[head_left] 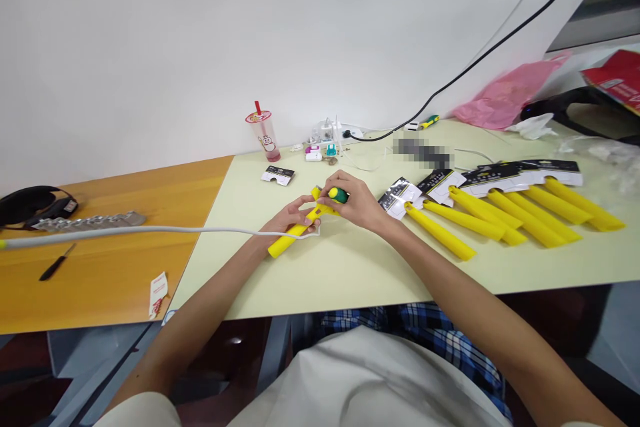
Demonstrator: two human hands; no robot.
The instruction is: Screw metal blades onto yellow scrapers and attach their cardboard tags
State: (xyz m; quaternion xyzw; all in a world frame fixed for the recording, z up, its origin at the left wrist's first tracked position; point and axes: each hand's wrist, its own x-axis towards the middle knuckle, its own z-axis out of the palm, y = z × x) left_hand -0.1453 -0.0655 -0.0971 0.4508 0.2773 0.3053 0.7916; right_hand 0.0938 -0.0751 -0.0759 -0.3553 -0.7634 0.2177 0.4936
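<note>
My left hand (289, 215) is closed around a yellow plastic-handled tool (283, 245), its handle pointing toward the table's near edge. The tool's wider far end lies between my two hands, partly covered by fingers. My right hand (357, 200) grips a screwdriver (339, 195) with a green and yellow handle, right over that far end; its tip is hidden. A pale cable (235, 231) crosses in front of my left wrist and ends near the yellow handle. To the right lie several similar yellow tools (440, 231) with black and white cards (400, 197) at their heads.
A lidded cup (265, 137) with a red straw stands by the wall, left of a power strip (353, 134). One loose card (278, 175) lies beyond my left hand. On the wooden table are a black-handled screwdriver (56, 265) and headphones (37, 207). A pink bag (510, 97) sits back right.
</note>
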